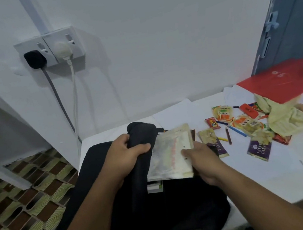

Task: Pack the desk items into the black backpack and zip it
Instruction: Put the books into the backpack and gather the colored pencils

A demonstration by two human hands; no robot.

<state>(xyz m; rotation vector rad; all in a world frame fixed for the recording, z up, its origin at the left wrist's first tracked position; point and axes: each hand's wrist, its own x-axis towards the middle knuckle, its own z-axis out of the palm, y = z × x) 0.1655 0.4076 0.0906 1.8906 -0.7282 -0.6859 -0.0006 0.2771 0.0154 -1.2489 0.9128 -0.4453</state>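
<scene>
The black backpack (120, 207) lies at the near left end of the white worktop (272, 179), at about 6 o'clock in the view, its lower part hidden under both forearms. The left hand (127, 153) grips a fold of the backpack's fabric near the opening, fingers curled round it. The right hand (201, 158) holds a worn, pale book (172, 155) by its right edge, at the mouth of the backpack; how far the book sits inside is hard to tell. Below the book a small white and green box (155, 187) peeps out, mostly covered.

At 2 o'clock from the hands, loose things lie scattered: two purple cake packets (259, 148), orange-and-yellow snack packs (222, 113), a small red packet (212, 123), a blue pencil (236, 131), a yellow crayon (222, 138) and an orange eraser-like block (248, 110). Their print is too blurred to read fully. A pale yellow cloth (285, 119) is bunched at 3 o'clock, and a red folder (282, 80) above it is blurred, its right end cut off by the frame edge.

Behind, at 11 o'clock, a double wall socket (50, 49) carries a black plug (34, 59) and a white plug (62, 49), their cables dropping behind the worktop. A grey door (285, 18) stands at 1 o'clock. Patterned brown and green floor (24, 210) shows at 8 o'clock.
</scene>
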